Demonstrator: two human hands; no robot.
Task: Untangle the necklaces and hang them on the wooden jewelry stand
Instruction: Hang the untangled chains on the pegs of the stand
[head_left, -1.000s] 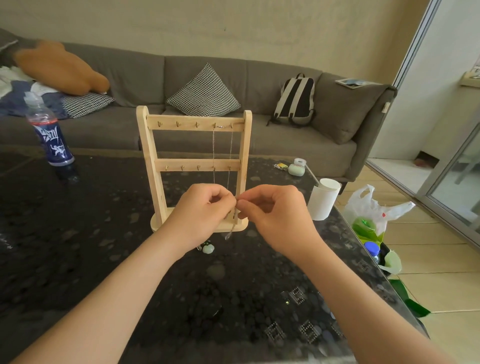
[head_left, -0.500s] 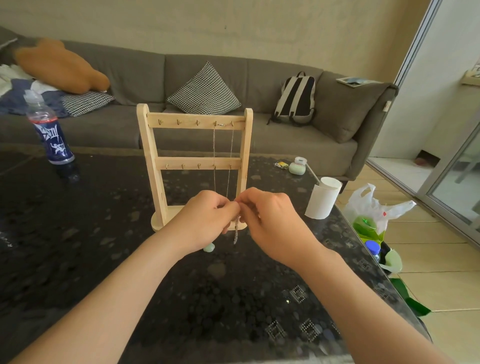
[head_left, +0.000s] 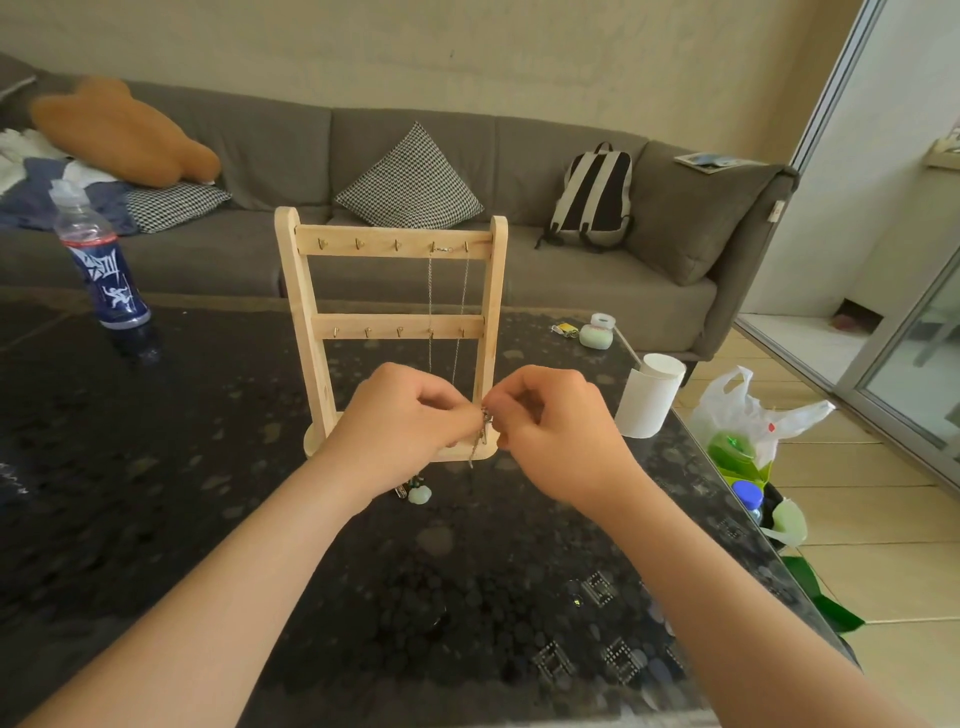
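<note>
The wooden jewelry stand (head_left: 303, 322) rises in the middle of the dark table, with two rows of small hooks. One thin silver necklace (head_left: 430, 291) hangs from the right-hand hooks of its top bar. In front of the stand's base my left hand (head_left: 402, 423) and my right hand (head_left: 556, 431) meet, fingertips pinching a tangled silver chain (head_left: 482, 428) whose end dangles between them. A pale green pendant (head_left: 420, 493) hangs or lies just below my left hand; I cannot tell which.
A blue drink bottle (head_left: 106, 270) stands at the table's far left. A white paper cup (head_left: 649, 396) and a small green case (head_left: 596, 335) sit to the right of the stand. A plastic bag (head_left: 753, 421) lies on the floor past the table's right edge. A grey sofa runs behind.
Both hands stayed together at the stand's base, working the chain. They dipped slightly half a second ago and have come back up; the dangling end swung a little.
</note>
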